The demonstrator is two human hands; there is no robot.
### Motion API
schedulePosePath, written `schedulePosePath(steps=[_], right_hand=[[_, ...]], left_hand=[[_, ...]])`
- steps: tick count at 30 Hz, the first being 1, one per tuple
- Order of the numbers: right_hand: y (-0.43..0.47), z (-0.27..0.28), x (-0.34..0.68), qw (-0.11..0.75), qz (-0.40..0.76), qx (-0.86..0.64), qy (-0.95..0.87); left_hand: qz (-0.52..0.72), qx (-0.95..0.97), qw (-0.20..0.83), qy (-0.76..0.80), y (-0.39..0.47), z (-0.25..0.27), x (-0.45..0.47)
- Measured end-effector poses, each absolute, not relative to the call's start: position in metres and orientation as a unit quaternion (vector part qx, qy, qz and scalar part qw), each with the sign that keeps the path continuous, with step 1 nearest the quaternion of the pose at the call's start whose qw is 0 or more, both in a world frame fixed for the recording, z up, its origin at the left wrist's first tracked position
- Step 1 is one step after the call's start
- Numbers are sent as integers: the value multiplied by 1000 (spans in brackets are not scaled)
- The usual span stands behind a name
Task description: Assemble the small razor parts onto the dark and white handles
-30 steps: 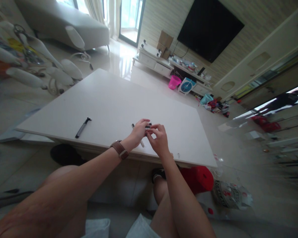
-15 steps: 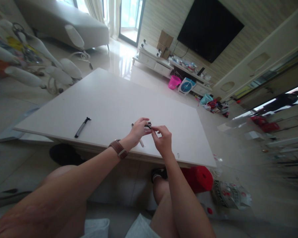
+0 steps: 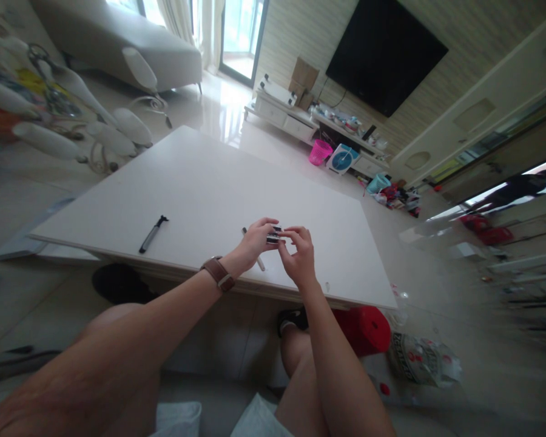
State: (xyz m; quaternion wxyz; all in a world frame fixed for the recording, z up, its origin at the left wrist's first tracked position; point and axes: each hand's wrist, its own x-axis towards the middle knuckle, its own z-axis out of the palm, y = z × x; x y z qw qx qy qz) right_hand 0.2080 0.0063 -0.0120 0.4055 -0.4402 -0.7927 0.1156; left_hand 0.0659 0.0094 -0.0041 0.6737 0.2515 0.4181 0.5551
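My left hand [image 3: 256, 238], with a brown watch strap [image 3: 218, 273] on its wrist, is closed on a small black-and-silver piece [image 3: 273, 238] above the white table. Its kind is too small to make out. The thumb and fingertips of my right hand [image 3: 298, 250] pinch at the right end of the same piece. Beneath my left hand lies a slim light-coloured stick [image 3: 261, 264], partly hidden by the hand. Farther left on the table rests a black-and-grey handle [image 3: 153, 235] with a short crosspiece at its top, like a razor handle without a blade.
The white table [image 3: 209, 182] spreads out before me. A tiny clear bit [image 3: 327, 286] lies near its front edge. A red cylinder [image 3: 368, 329] and a printed plastic bag [image 3: 421, 358] stand to the right below. A chair's white frame [image 3: 50, 142] is at left.
My right fingers have shifted slightly at the piece, and more of its black-and-silver face now shows between the hands. The handle and stick on the table lie as before.
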Motion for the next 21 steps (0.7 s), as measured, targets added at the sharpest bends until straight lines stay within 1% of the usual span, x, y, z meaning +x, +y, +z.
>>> schedulePosePath(steps=[6,13,21], right_hand=[[8,-12,209,435,134,-455,-765],[8,-12,207,425,159,-468,-758],[8,-15,206,421,181,-449,-767]], left_hand=[[562,256,680,396,9,-5,67],[564,267,672,399,10,-7,68],[553,286,672,402,8,-4,68]])
